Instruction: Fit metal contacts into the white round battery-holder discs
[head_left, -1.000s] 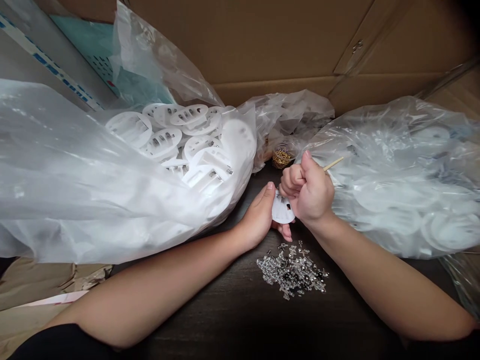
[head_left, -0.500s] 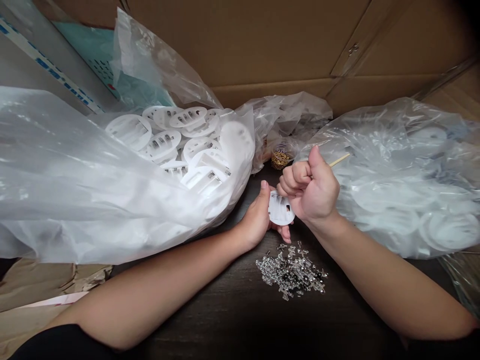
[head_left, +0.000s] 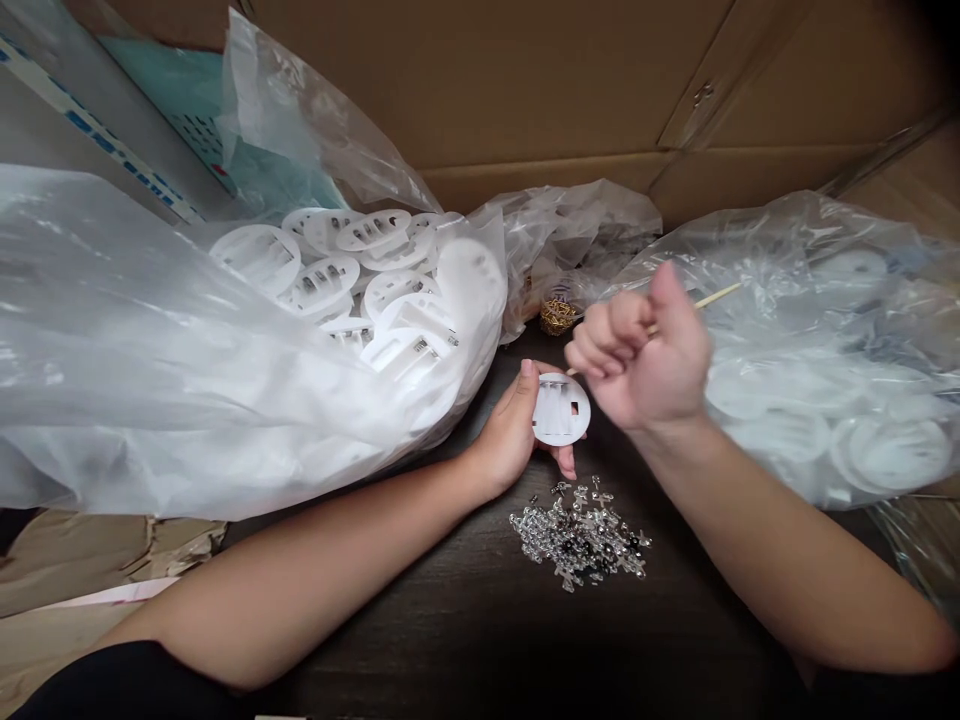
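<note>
The person's left hand [head_left: 514, 437] gripped a flat, round, white plastic disc [head_left: 561, 409] by its edge, thumb on top and fingertips beneath; held that way, the disc sat just above the dark wood-grain worktop [head_left: 465, 640] with most of its slotted face left bare. The right hand [head_left: 645, 350], slightly blurred, was closed in a loose fist around a thin, pale wooden stick [head_left: 716, 297]; the stick ran through the fist, its short end poking out close above the disc, and its long end pointing up and away, so the grip looked suited to steering the near tip. Just below the hands lay a loose heap of small silver and clear cross-shaped charms [head_left: 577, 535], within easy reach of both; beyond the hands sat a small clump of gold-coloured metal pieces [head_left: 559, 316] against crumpled plastic. A large clear plastic bag of white discs [head_left: 225, 400] slumped on the left and another [head_left: 780, 400] on the right, hemming in the narrow working space; behind everything rose a brown cardboard box wall [head_left: 480, 80].
</note>
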